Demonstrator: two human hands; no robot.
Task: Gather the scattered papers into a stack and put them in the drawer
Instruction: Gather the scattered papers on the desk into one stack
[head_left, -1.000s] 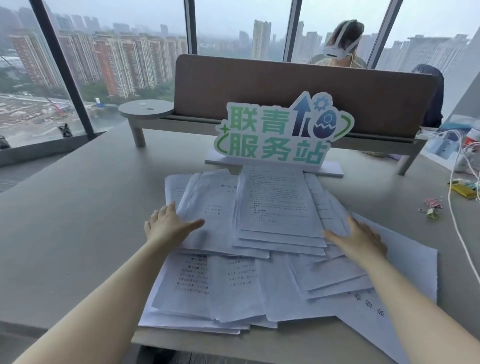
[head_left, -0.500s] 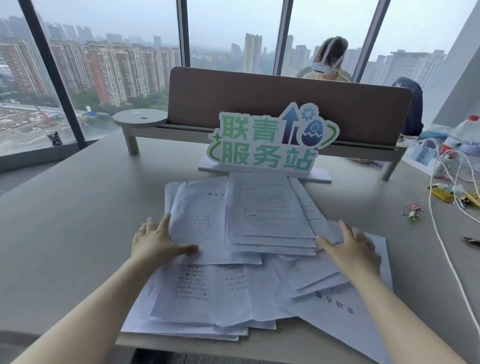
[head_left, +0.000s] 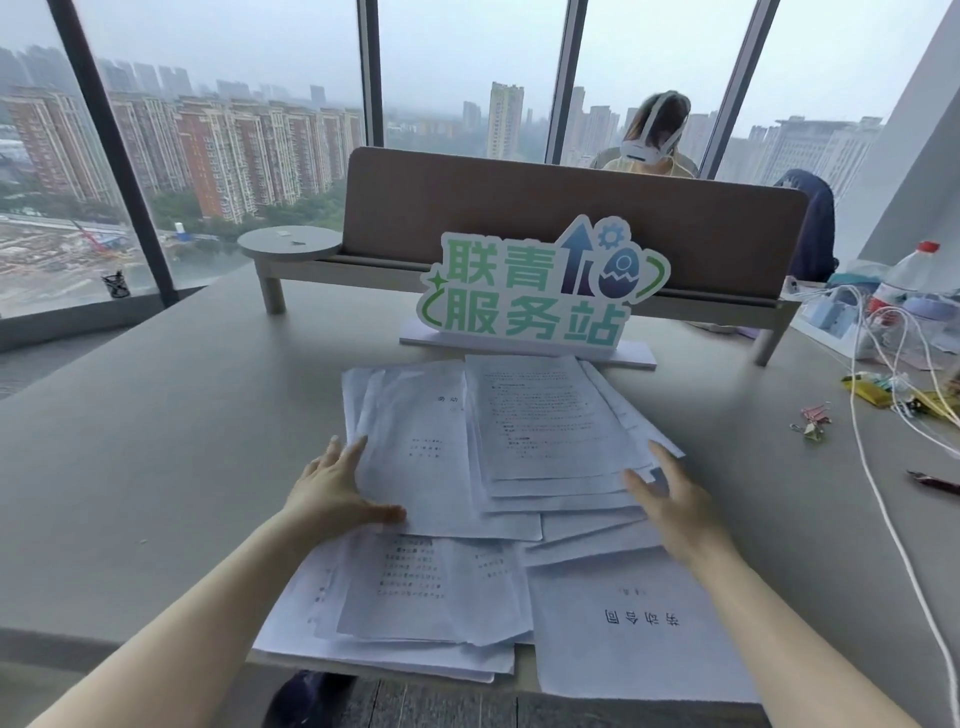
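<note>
A loose heap of white printed papers lies on the grey table in front of me, with some sheets hanging over the near edge. My left hand lies flat against the heap's left side, fingers spread, thumb on a sheet. My right hand presses the right side of the heap, fingers apart and resting on the sheets. Neither hand grips a sheet. One sheet with large characters lies nearest me on the right. No drawer is in view.
A green and white cut-out sign stands just behind the papers. Behind it is a brown desk divider with a person seated beyond. At the right lie white cables, binder clips, a plastic bottle and wrappers.
Both hands have pushed inward, squeezing the papers into a narrower heap. The right-hand sheets have slid left and toward me. The view has tilted down slightly.
</note>
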